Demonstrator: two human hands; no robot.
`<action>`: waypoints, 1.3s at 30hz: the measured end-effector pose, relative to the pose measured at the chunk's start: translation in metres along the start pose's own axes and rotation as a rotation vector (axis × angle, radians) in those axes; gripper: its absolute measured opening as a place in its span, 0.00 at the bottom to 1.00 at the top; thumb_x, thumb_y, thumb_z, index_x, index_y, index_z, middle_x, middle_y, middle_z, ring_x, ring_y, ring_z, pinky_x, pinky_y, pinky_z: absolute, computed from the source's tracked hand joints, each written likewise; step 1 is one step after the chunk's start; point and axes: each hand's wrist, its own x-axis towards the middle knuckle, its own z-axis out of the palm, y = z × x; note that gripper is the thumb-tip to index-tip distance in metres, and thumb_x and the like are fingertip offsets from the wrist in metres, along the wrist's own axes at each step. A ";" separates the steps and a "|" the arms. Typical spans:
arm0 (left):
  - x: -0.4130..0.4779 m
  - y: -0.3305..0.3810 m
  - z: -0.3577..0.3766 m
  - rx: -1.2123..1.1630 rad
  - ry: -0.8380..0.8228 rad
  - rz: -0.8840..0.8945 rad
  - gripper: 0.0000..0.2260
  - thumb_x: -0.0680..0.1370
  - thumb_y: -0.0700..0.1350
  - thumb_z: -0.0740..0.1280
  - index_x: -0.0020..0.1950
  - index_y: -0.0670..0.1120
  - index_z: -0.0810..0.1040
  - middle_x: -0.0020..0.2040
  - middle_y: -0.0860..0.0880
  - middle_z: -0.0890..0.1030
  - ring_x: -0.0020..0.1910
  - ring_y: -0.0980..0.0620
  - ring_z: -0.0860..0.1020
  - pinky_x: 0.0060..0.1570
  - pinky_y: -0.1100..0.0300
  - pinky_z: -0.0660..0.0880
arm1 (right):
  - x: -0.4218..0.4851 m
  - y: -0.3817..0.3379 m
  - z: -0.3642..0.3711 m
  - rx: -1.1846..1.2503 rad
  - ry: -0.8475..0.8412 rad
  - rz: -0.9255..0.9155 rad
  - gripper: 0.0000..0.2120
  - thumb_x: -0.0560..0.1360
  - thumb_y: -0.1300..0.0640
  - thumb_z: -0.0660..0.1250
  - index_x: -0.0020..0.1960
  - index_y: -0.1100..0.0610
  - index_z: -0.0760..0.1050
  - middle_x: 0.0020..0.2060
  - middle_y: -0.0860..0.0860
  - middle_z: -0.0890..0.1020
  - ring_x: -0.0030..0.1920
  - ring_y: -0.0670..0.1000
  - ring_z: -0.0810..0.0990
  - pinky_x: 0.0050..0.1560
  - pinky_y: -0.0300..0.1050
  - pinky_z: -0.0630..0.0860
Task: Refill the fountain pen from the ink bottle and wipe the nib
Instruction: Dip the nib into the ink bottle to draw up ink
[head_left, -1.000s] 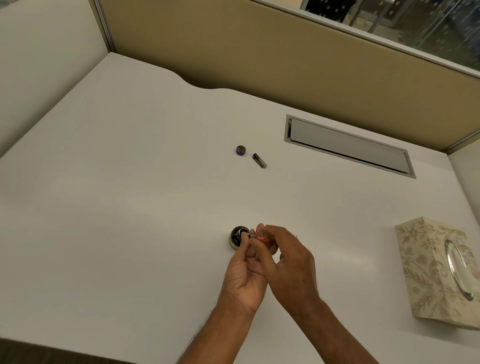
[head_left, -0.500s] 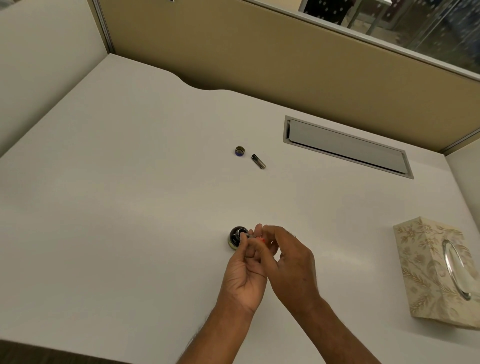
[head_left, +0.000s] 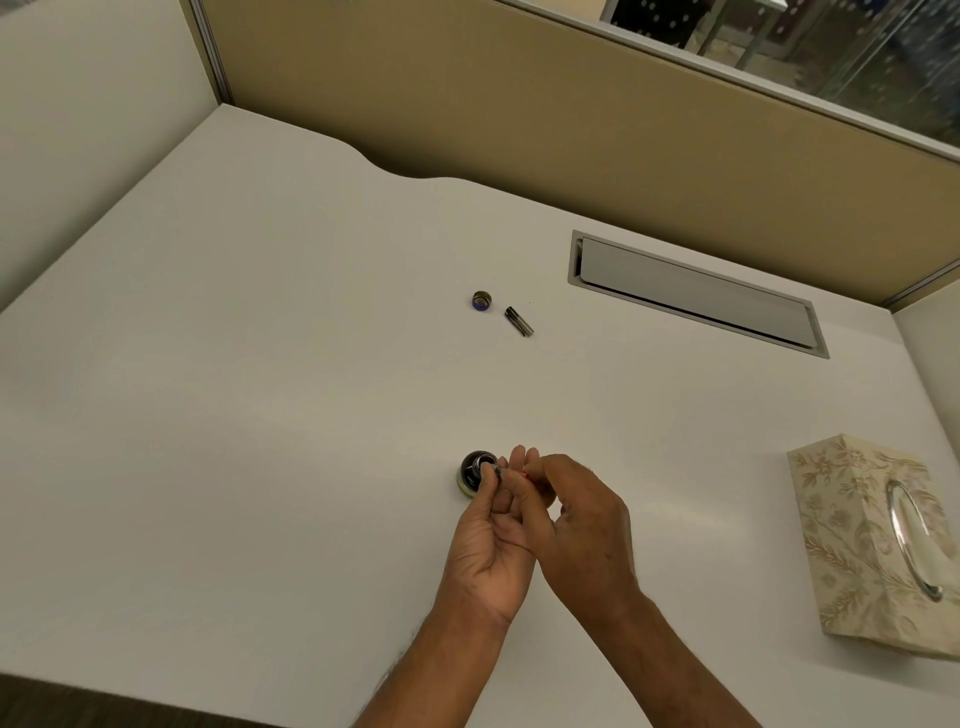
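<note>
i'm judging it filling: left hand (head_left: 488, 540) and right hand (head_left: 584, 525) pinching the pen (head_left: 501, 471) at the ink bottle's (head_left: 471, 474) three o'clock; next needs steady lifting.

Dim, warm, diffuse indoor light; broad white matte desk top (head_left: 260, 415) reads grey-beige. Shadows soft and faint. Wide-angle bowing at the edges: tan fabric partition panel (head_left: 519, 114) leans. Slight overall softness, fine detail smeared

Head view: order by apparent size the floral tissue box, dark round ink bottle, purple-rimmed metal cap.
1. Floral tissue box.
2. Dark round ink bottle.
3. Purple-rimmed metal cap, though it lies farther away.
</note>
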 end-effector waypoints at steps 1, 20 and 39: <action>0.000 0.000 0.000 -0.016 -0.002 -0.001 0.14 0.83 0.44 0.62 0.55 0.34 0.82 0.49 0.37 0.87 0.45 0.39 0.88 0.35 0.50 0.85 | 0.000 0.000 -0.001 0.015 -0.020 0.010 0.03 0.78 0.53 0.72 0.49 0.51 0.80 0.41 0.41 0.83 0.41 0.43 0.79 0.39 0.35 0.75; 0.003 0.000 -0.002 -0.015 -0.002 0.014 0.12 0.83 0.44 0.63 0.58 0.36 0.80 0.53 0.38 0.85 0.45 0.39 0.88 0.34 0.53 0.85 | 0.002 -0.002 -0.003 0.038 -0.061 0.038 0.06 0.78 0.51 0.71 0.53 0.50 0.80 0.45 0.40 0.84 0.45 0.42 0.81 0.42 0.35 0.76; 0.001 -0.001 0.002 0.054 0.040 0.025 0.17 0.84 0.44 0.62 0.50 0.33 0.85 0.49 0.37 0.87 0.44 0.40 0.88 0.34 0.49 0.85 | 0.001 0.000 0.008 0.037 0.046 0.059 0.04 0.77 0.58 0.72 0.44 0.55 0.80 0.36 0.44 0.83 0.38 0.44 0.80 0.38 0.42 0.77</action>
